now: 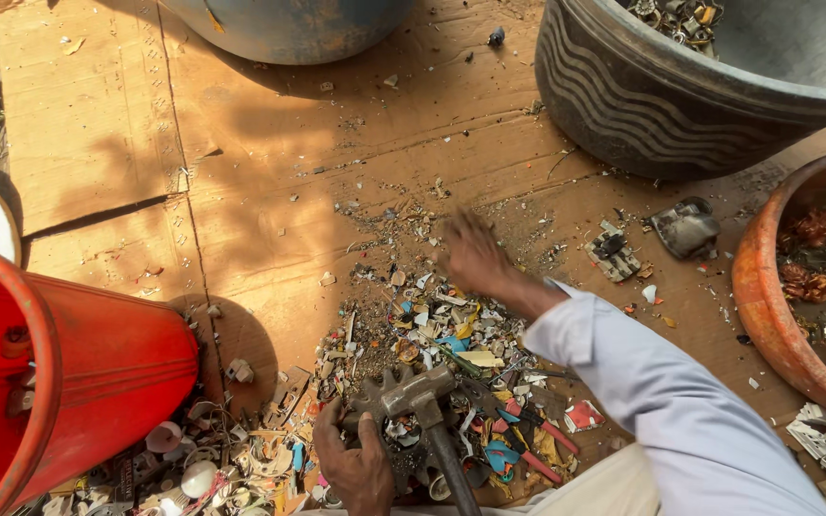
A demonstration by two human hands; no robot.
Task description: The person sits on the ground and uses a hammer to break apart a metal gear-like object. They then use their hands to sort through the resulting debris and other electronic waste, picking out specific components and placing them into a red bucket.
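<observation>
A scrap pile (432, 382) lies on the cardboard (270, 172) at the near middle. A hammer (418, 397) lies on the pile, the left hand (356, 468) just left of its handle. The right hand (475, 253) is at the pile's far edge. A bucket (69, 382) lies tipped at the left. A tub (642, 105) stands far right, with a bowl (767, 306) nearer, right of the pile. Two broken parts (685, 229) lie between pile and bowl.

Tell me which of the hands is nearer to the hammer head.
Left. The left hand rests just below the hammer head, almost touching it. The right hand reaches well beyond it, over the scrap pile.
</observation>
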